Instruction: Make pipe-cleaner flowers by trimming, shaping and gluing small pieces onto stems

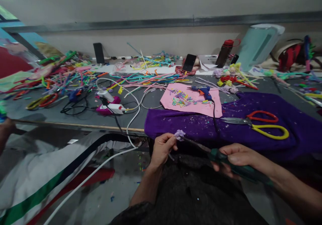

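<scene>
My left hand (163, 148) is closed in a pinch on a small pale-purple pipe-cleaner flower (179, 135), above my lap. A thin pale stem shows below the fingers. My right hand (235, 158) is wrapped around the dark green handle of a long, narrow-tipped tool (223, 157). Its slim dark shaft points left, with the tip at or very near the flower; whether they touch I cannot tell. Past my hands, scissors (251, 121) with red and yellow handles lie on a purple cloth (173, 121). A blue glue gun (205, 92) rests on a pink sheet (211, 109) among short pipe-cleaner snippets.
White cable (129, 127) runs over the table edge from a power strip (110, 109). Pipe cleaners (146, 79) are strewn across the table (85, 117). A phone (189, 63), brown bottle (224, 53) and pale green jug (259, 47) stand behind. At left are another person's hand (5, 131) and legs.
</scene>
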`<state>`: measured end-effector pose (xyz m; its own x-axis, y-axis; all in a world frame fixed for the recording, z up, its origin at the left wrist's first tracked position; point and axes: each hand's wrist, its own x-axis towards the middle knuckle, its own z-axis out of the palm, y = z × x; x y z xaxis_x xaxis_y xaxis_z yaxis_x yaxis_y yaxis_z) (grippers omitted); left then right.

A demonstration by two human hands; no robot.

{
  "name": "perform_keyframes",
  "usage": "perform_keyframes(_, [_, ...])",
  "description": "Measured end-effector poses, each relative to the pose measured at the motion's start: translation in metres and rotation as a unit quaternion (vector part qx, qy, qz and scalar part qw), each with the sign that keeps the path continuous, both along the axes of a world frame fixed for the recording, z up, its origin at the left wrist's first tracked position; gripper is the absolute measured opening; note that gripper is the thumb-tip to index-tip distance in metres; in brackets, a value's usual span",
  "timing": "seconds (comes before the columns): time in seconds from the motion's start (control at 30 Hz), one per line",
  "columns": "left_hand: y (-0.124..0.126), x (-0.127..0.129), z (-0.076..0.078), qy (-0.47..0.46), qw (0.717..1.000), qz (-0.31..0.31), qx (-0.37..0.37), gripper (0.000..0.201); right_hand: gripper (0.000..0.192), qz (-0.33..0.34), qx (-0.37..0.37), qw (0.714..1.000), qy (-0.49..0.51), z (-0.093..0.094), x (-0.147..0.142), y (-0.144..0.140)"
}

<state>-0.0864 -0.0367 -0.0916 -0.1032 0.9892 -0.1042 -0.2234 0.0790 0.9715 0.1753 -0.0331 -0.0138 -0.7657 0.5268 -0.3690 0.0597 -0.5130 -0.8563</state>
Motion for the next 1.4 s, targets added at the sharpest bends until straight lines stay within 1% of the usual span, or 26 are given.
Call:
perform_keyframes(0.1, [0.0, 0.0, 0.0, 0.0, 1.0, 0.003, 0.005, 0.026, 0.03, -0.015, -0.035, 0.998, 0.046, -0.004, -0.001, 0.0])
perform_keyframes(0.27, [0.0, 0.0, 0.001, -0.003, 1.0, -0.001, 0.019, 0.025, 0.029, -0.006, -0.054, 0.994, 0.098, -0.007, -0.002, 0.001])
perform_keyframes(0.37, [0.0, 0.0, 0.002, -0.005, 1.0, 0.0, 0.022, 0.024, 0.027, -0.013, -0.06, 0.992, 0.106, -0.006, -0.003, 0.002])
perform_keyframes(0.43, [0.0, 0.001, 0.003, -0.006, 1.0, -0.001, 0.019, 0.025, 0.028, -0.011, -0.051, 0.994, 0.095, -0.004, -0.004, 0.003])
perform_keyframes(0.5, [0.0, 0.002, 0.005, -0.007, 1.0, -0.007, 0.016, 0.027, 0.031, 0.001, -0.024, 0.998, 0.064, -0.001, -0.005, 0.003])
perform_keyframes(0.53, [0.0, 0.003, 0.006, -0.008, 1.0, -0.009, 0.013, 0.028, 0.033, 0.005, 0.001, 0.999, 0.041, 0.001, -0.006, 0.003])
perform_keyframes(0.6, [0.0, 0.005, 0.008, -0.016, 1.0, -0.007, 0.009, 0.029, 0.033, 0.012, 0.08, 0.997, -0.017, 0.006, -0.006, 0.002])
perform_keyframes(0.63, [0.001, 0.005, 0.009, -0.024, 1.0, -0.001, 0.007, 0.029, 0.031, 0.017, 0.129, 0.991, -0.042, 0.008, -0.005, 0.002])
perform_keyframes(0.73, [0.002, 0.004, 0.009, -0.056, 0.998, 0.013, -0.005, 0.028, 0.03, 0.042, 0.258, 0.961, -0.087, 0.014, -0.003, -0.002])
perform_keyframes(0.8, [0.003, 0.002, 0.008, -0.089, 0.996, 0.007, -0.015, 0.027, 0.032, 0.053, 0.311, 0.943, -0.105, 0.015, 0.0, -0.005])
perform_keyframes(0.93, [0.004, -0.001, 0.005, -0.167, 0.985, -0.035, -0.024, 0.026, 0.031, 0.055, 0.396, 0.905, -0.147, 0.012, 0.002, -0.011])
perform_keyframes(1.03, [0.004, -0.002, 0.003, -0.194, 0.979, -0.054, -0.027, 0.026, 0.025, 0.055, 0.439, 0.88, -0.174, 0.009, 0.0, -0.015])
perform_keyframes(1.1, [0.003, -0.002, 0.003, -0.199, 0.978, -0.053, -0.034, 0.027, 0.024, 0.058, 0.452, 0.872, -0.179, 0.008, -0.002, -0.016])
perform_keyframes(1.23, [0.003, -0.001, 0.005, -0.191, 0.979, -0.039, -0.052, 0.028, 0.025, 0.063, 0.464, 0.866, -0.172, 0.006, -0.007, -0.015])
perform_keyframes(1.4, [0.001, 0.001, 0.009, -0.166, 0.984, -0.018, -0.055, 0.028, 0.023, 0.06, 0.465, 0.866, -0.172, 0.004, -0.011, -0.013])
